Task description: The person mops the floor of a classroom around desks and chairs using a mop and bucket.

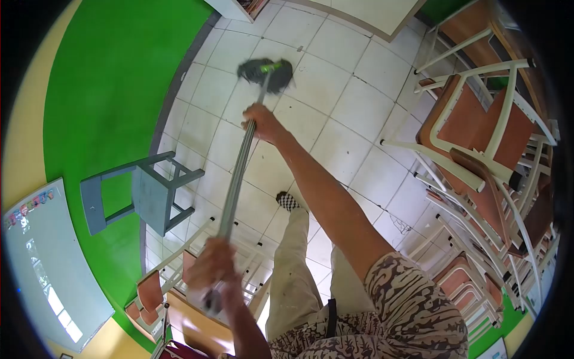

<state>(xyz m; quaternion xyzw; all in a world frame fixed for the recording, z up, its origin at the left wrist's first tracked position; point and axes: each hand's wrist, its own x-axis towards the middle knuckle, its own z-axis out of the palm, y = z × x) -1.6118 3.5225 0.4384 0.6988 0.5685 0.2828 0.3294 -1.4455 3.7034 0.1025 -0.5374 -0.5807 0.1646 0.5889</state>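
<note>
A mop with a long grey striped handle (240,158) runs from near my body out across the floor. Its dark, shaggy head (281,76) with a green centre piece rests on the white tiles, slightly blurred. My right hand (263,121) is wrapped round the handle's lower part, not far from the mop head, with that arm stretched forward. Closer to my body, my left hand (213,263) grips the upper end of the handle and is smeared by motion. The handle's tip shows just below the left hand.
A grey-blue wooden chair (156,194) stands by the green wall (113,90) on the left. Stacked chairs with brown seats (472,119) crowd the right side. More chairs (150,290) are at lower left. A pale cabinet or table (371,13) edges the far floor. Tiles (311,113) lie ahead.
</note>
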